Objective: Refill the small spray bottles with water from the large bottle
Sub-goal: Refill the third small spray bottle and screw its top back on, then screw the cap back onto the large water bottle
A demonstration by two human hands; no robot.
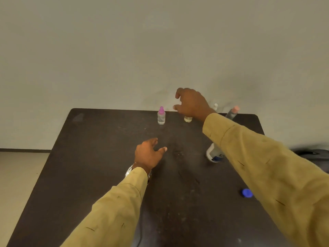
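Note:
A small clear bottle with a pink cap (161, 116) stands upright near the far edge of the dark table (99, 157). To its right a small yellowish bottle (188, 119) stands mostly hidden under my right hand (191, 104), which hovers over it with fingers spread, holding nothing. Behind my right sleeve stand a white-capped bottle (215, 106) and a grey bottle with a peach cap (232, 113). The large bottle (213, 152) with a blue label is partly covered by my right forearm. My left hand (148, 154) is open above the table's middle.
A blue cap (247, 193) lies on the table near the right edge. A plain wall rises right behind the table's far edge. Floor shows to the left, and a dark object (313, 154) sits beyond the right edge.

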